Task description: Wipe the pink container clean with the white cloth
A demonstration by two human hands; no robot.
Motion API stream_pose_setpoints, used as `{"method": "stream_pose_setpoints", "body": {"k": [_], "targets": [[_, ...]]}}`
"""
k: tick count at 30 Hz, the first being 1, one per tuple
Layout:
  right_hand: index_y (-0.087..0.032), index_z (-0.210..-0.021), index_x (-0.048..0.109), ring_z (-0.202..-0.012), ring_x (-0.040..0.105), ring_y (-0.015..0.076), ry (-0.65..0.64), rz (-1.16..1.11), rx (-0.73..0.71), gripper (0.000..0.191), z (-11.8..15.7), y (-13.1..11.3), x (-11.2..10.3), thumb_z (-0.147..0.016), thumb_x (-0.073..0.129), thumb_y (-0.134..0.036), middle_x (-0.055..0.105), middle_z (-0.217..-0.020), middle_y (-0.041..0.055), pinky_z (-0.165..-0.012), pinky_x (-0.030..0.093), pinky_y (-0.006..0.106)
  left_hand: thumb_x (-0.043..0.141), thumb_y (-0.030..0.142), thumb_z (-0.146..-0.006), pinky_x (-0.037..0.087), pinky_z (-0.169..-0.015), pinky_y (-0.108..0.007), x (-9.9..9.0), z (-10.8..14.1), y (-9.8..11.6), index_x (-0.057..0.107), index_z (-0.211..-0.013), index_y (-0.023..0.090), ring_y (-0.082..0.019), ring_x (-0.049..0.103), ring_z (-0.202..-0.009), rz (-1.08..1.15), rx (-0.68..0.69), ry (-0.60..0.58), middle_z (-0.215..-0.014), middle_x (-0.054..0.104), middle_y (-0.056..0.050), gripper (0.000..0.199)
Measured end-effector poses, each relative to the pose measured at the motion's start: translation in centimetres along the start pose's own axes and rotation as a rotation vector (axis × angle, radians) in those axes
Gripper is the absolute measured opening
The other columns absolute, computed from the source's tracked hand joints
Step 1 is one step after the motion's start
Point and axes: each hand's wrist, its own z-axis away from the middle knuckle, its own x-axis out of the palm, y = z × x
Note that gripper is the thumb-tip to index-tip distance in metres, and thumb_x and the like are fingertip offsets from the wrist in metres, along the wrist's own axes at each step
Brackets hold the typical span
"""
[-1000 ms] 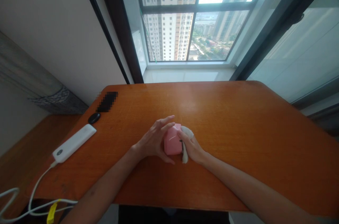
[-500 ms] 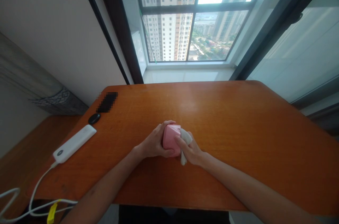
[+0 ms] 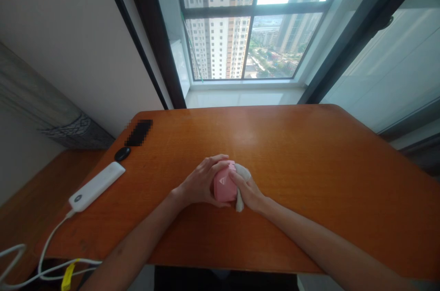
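My left hand [image 3: 203, 184] wraps around the near-left side of a glossy pink box-shaped object [image 3: 224, 186], which sits just above the orange wooden table [image 3: 295, 153]. My right hand [image 3: 248, 191] presses a crumpled white cloth [image 3: 239, 206] against the object's right side. The cloth sticks out above and below those fingers, and much of it is hidden. My hands cover most of the pink object, so I cannot tell exactly what it is.
Left of my hands lie a white power bank [image 3: 96, 186] with a white cable [image 3: 43, 254], a black oval object [image 3: 122, 154], and a pixelated dark rectangle [image 3: 139, 132]. A yellow tag [image 3: 68, 276] hangs on the cable. A large window [image 3: 252, 23] stands beyond the table.
The pink object has turned a little between my hands. My left fingers, spread apart a second ago, now close around it, and the cloth stays pressed against its right side.
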Motion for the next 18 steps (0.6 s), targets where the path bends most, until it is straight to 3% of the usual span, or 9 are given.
{"method": "stream_pose_setpoints", "body": {"k": [5,8,10,13,18], "targets": [[-0.022,-0.074,0.059,-0.066,0.045,0.0172,0.008,0.023,-0.016,0.061,0.1,0.1,0.0,-0.095,0.061,-0.079,0.051,-0.070,0.0001,-0.060,0.045,0.029,0.104,0.062,-0.061,0.057,-0.117,-0.055,0.2,-0.5,0.9,0.043,-0.159,0.028,-0.040,0.066,-0.135,0.227,-0.178,0.036,-0.150,0.062,-0.016,0.120],[-0.022,-0.070,0.056,-0.063,0.042,0.0159,0.012,0.096,-0.058,0.062,0.2,0.1,0.0,-0.098,0.059,-0.078,0.047,-0.066,-0.0012,-0.058,0.042,0.029,0.094,0.063,-0.074,0.061,-0.107,-0.049,0.2,-0.7,1.4,0.047,-0.155,0.024,-0.034,0.073,-0.119,0.417,-0.349,-0.009,-0.142,0.067,-0.014,0.102],[-0.023,-0.068,0.053,-0.062,0.040,0.0153,0.015,0.116,-0.080,0.063,0.3,0.0,0.0,-0.097,0.059,-0.078,0.044,-0.064,-0.0020,-0.056,0.040,0.028,0.090,0.067,-0.079,0.060,-0.109,-0.048,0.3,-0.6,1.4,0.047,-0.156,0.023,-0.035,0.072,-0.122,0.491,-0.390,-0.024,-0.143,0.067,-0.015,0.099],[-0.024,-0.067,0.052,-0.061,0.038,0.0150,-0.011,0.086,-0.071,0.062,0.3,-0.3,0.0,-0.097,0.061,-0.077,0.043,-0.064,-0.0024,-0.054,0.038,0.028,0.090,0.072,-0.078,0.056,-0.118,-0.054,0.5,-0.2,0.9,0.038,-0.165,0.025,-0.039,0.067,-0.135,0.480,-0.347,-0.002,-0.157,0.059,-0.018,0.112],[-0.023,-0.072,0.059,-0.066,0.046,0.0173,-0.010,-0.002,-0.003,0.061,-0.1,-0.5,0.0,-0.097,0.061,-0.078,0.051,-0.067,-0.0008,-0.062,0.045,0.030,0.103,0.070,-0.064,0.042,-0.132,-0.065,0.1,0.3,-0.3,0.029,-0.172,0.032,-0.048,0.045,-0.160,0.154,-0.056,-0.002,-0.176,0.038,-0.022,0.137]]}}
